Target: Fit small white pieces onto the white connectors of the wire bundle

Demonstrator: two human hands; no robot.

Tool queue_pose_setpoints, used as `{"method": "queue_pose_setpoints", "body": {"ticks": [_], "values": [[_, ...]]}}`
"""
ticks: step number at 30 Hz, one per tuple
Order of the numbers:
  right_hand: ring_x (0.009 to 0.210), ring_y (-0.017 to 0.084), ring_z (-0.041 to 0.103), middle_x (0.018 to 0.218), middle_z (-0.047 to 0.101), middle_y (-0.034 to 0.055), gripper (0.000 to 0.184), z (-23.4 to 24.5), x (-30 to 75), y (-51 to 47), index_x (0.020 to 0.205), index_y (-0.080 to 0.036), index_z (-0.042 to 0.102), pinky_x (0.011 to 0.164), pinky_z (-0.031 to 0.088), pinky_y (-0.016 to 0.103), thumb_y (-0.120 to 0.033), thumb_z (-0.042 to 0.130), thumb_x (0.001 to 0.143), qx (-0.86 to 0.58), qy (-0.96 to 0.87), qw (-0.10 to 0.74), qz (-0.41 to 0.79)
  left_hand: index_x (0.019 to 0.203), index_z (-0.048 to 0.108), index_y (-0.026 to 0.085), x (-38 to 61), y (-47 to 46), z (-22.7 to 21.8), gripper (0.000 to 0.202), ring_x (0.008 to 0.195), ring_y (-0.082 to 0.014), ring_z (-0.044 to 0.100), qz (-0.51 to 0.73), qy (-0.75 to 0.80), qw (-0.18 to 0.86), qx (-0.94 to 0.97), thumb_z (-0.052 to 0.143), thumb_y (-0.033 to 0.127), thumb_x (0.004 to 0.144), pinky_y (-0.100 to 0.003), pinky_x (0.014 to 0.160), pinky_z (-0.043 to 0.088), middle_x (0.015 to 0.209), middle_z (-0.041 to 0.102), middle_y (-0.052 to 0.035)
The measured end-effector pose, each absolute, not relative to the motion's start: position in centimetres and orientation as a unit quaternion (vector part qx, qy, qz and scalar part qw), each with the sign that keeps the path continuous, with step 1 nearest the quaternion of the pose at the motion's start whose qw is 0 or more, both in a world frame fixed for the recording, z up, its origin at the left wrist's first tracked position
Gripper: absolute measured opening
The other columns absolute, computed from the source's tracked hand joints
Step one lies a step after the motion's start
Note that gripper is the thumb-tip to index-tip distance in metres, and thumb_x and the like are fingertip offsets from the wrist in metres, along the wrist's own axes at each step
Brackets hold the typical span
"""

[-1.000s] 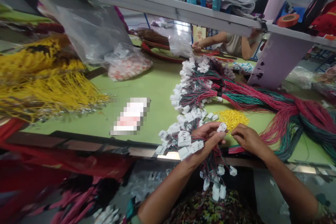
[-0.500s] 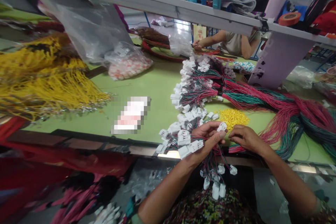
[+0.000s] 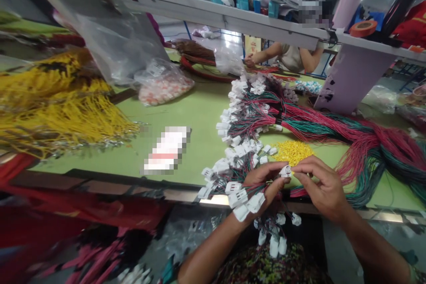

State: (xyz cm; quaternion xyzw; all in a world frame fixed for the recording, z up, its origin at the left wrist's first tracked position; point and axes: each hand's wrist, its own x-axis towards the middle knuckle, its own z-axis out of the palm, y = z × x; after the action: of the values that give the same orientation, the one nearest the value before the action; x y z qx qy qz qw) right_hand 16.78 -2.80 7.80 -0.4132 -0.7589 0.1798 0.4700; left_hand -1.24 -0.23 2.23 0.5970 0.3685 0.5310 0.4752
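My left hand [image 3: 262, 184] is closed round a bunch of red and green wires with white plastic connectors [image 3: 246, 197], and its fingertips hold up one white connector [image 3: 285, 171]. My right hand [image 3: 321, 186] is pinched against that same connector, with something small and yellow at its fingertips. Just beyond both hands lies a small heap of yellow pieces [image 3: 293, 151] on the green table [image 3: 196, 115]. More connectors on wires dangle below my left hand over the table's edge.
A long bundle of red and green wires [image 3: 333, 128] with white connectors runs across the table to the right. Yellow wire bundles [image 3: 56, 106] lie at left, plastic bags [image 3: 163, 84] behind. A shelf [image 3: 213, 11] crosses overhead. Another person's arms [image 3: 282, 53] rest at the far side.
My right hand lifted from beside the yellow heap and came left to meet the connector in my left fingertips. My left hand shifted slightly toward me with its bunch.
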Motion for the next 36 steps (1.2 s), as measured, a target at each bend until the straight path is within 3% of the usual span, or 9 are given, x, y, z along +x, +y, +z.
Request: {"method": "queue_pose_setpoints", "body": {"ticks": [10, 25, 36], "values": [[0.081, 0.019, 0.066, 0.087, 0.070, 0.0043, 0.021, 7.70, 16.50, -2.86, 0.108, -0.026, 0.071, 0.072, 0.055, 0.033, -0.013, 0.059, 0.097, -0.396, -0.790, 0.457, 0.100, 0.104, 0.078, 0.022, -1.37, -0.11, 2.00, 0.022, 0.084, -0.0214, 0.076, 0.532, 0.369, 0.392, 0.653, 0.074, 0.018, 0.082, -0.033, 0.078, 0.062, 0.098, 0.082, -0.0071], [0.084, 0.020, 0.066, 0.090, 0.070, 0.0051, 0.024, 8.01, 16.81, -2.97, 0.112, -0.026, 0.070, 0.074, 0.055, 0.034, -0.012, 0.058, 0.098, -0.395, -0.811, 0.422, 0.087, 0.101, 0.078, 0.022, -1.30, -0.21, 2.11, 0.018, 0.081, -0.0199, 0.076, 0.540, 0.361, 0.344, 0.679, 0.072, 0.018, 0.084, -0.031, 0.076, 0.061, 0.094, 0.082, -0.0063], [0.083, 0.021, 0.066, 0.089, 0.071, 0.0052, 0.024, 8.15, 16.96, -2.89, 0.106, -0.027, 0.074, 0.073, 0.055, 0.035, -0.013, 0.059, 0.096, -0.408, -0.805, 0.418, 0.106, 0.103, 0.078, 0.025, -1.35, 0.12, 1.93, 0.020, 0.087, -0.0227, 0.078, 0.548, 0.337, 0.307, 0.701, 0.070, 0.019, 0.086, -0.036, 0.083, 0.063, 0.097, 0.083, -0.0070]]}}
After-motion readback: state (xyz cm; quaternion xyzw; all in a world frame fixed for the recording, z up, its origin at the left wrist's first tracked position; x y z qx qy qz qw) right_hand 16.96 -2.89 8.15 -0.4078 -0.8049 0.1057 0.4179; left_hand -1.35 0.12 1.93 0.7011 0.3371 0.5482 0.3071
